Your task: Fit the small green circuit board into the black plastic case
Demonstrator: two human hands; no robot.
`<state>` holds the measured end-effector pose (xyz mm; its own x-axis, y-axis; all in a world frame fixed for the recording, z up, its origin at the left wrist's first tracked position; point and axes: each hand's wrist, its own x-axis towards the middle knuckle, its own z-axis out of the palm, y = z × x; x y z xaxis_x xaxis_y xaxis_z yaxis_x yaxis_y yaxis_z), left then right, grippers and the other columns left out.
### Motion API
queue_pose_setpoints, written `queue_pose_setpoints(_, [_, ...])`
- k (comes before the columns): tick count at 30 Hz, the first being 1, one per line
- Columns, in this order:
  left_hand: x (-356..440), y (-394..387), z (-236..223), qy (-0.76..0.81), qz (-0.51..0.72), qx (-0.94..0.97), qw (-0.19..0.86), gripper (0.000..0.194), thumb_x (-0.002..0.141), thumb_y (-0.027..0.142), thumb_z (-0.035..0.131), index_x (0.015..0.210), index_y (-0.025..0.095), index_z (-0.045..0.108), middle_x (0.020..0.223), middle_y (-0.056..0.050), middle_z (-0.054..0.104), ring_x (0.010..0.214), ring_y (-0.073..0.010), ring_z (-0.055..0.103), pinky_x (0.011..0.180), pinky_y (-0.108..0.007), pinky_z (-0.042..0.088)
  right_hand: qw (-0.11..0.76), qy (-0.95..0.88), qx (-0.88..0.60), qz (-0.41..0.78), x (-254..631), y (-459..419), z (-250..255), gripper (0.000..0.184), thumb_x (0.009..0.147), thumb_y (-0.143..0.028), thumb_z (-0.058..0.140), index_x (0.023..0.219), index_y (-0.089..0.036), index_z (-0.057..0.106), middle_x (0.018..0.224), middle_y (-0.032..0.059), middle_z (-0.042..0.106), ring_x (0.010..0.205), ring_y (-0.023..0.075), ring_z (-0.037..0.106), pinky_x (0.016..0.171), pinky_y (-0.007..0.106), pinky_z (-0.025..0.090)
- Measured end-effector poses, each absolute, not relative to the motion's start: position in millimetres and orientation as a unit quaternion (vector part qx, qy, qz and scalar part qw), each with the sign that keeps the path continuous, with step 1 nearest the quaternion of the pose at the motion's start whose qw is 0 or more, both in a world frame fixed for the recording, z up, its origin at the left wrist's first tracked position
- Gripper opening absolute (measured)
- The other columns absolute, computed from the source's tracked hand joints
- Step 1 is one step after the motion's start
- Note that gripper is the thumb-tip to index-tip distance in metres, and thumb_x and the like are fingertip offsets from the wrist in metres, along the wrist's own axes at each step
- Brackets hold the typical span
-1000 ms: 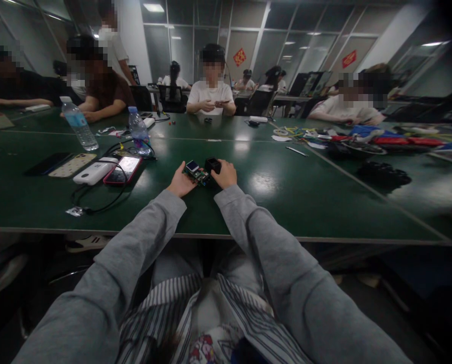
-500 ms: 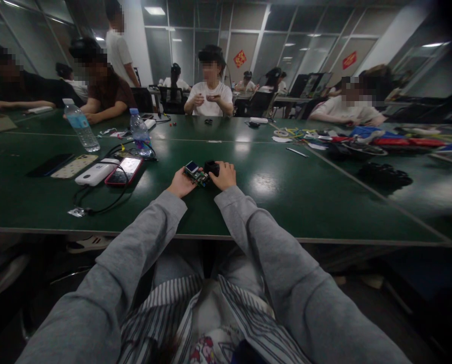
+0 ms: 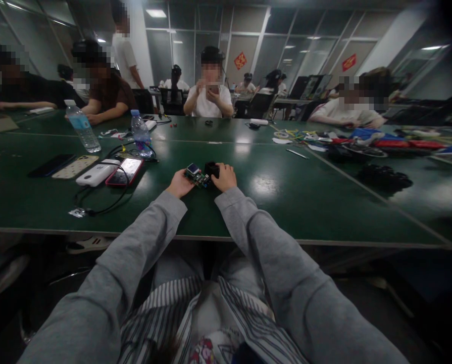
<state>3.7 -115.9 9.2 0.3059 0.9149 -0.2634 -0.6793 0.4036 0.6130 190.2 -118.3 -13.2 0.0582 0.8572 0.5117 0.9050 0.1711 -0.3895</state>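
A small green circuit board with a tiny lit screen at its far end lies on the dark green table. My left hand grips the board's left edge, fingers curled round it. My right hand is closed on a small black block that sits against the board's right end. Both grey sleeves reach forward from the table's near edge.
To the left lie several phones and a white power bank with a black cable, and two water bottles. Coloured wires and tools and a black object sit to the right. Other people sit at the far side.
My right hand has lowered the black block from a raised position down against the board's right end. The left hand stays on the board. A person opposite has raised both hands.
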Motion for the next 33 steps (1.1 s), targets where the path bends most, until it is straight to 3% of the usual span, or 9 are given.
queue_pose_setpoints(4, [4, -115, 9, 0.295, 0.503, 0.201, 0.787, 0.031, 0.092, 0.02, 0.037, 0.11, 0.012, 0.061, 0.08, -0.01, 0.07, 0.08, -0.0218, 0.068, 0.078, -0.032, 0.053, 0.353, -0.682, -0.641, -0.014, 191, -117, -12, 0.042, 0.079, -0.023, 0.061, 0.12, -0.017, 0.055, 0.113, 0.0158, 0.059, 0.109, 0.0326, 0.054, 0.093, 0.05, 0.047])
queue_pose_setpoints(10, [2, -121, 14, 0.309, 0.501, 0.179, 0.788, 0.048, 0.098, 0.045, 0.026, 0.121, 0.013, 0.055, 0.092, -0.013, 0.07, 0.085, -0.0235, 0.068, 0.075, -0.033, 0.052, 0.505, -0.65, -0.567, 0.001, 189, -117, 2, 0.044, 0.081, -0.03, 0.058, 0.123, -0.017, 0.053, 0.118, 0.014, 0.061, 0.111, 0.0279, 0.056, 0.099, 0.046, 0.045])
queue_pose_setpoints(13, [1, -125, 17, 0.304, 0.496, 0.187, 0.792, 0.053, 0.098, 0.05, 0.025, 0.123, 0.013, 0.053, 0.095, -0.014, 0.07, 0.085, -0.0243, 0.068, 0.077, -0.035, 0.052, 0.542, -0.673, -0.503, 0.014, 182, -125, 9, 0.045, 0.083, -0.035, 0.056, 0.124, -0.017, 0.053, 0.119, 0.0127, 0.062, 0.109, 0.0261, 0.057, 0.099, 0.043, 0.045])
queue_pose_setpoints(21, [0, -124, 15, 0.267, 0.477, 0.224, 0.807, 0.054, 0.096, 0.055, 0.027, 0.107, 0.013, 0.059, 0.084, -0.013, 0.068, 0.079, -0.0239, 0.066, 0.077, -0.035, 0.051, 0.499, -0.737, -0.456, 0.031, 162, -142, 11, 0.044, 0.084, -0.041, 0.056, 0.123, -0.02, 0.054, 0.12, 0.0124, 0.062, 0.111, 0.0271, 0.058, 0.099, 0.044, 0.046])
queue_pose_setpoints(28, [-1, -121, 13, 0.269, 0.497, 0.207, 0.799, 0.052, 0.096, 0.054, 0.03, 0.11, 0.014, 0.059, 0.078, -0.012, 0.067, 0.078, -0.0247, 0.066, 0.074, -0.036, 0.051, 0.491, -0.752, -0.439, 0.026, 163, -139, 4, 0.047, 0.084, -0.038, 0.055, 0.125, -0.017, 0.051, 0.121, 0.0146, 0.06, 0.113, 0.0283, 0.056, 0.1, 0.043, 0.044])
queue_pose_setpoints(33, [-1, -124, 17, 0.272, 0.498, 0.204, 0.798, 0.055, 0.097, 0.055, 0.028, 0.111, 0.012, 0.06, 0.074, -0.01, 0.067, 0.071, -0.0234, 0.065, 0.07, -0.034, 0.05, 0.414, -0.799, -0.433, 0.038, 161, -133, -9, 0.056, 0.079, -0.032, 0.06, 0.13, -0.014, 0.047, 0.125, 0.0177, 0.057, 0.117, 0.0314, 0.053, 0.102, 0.048, 0.041])
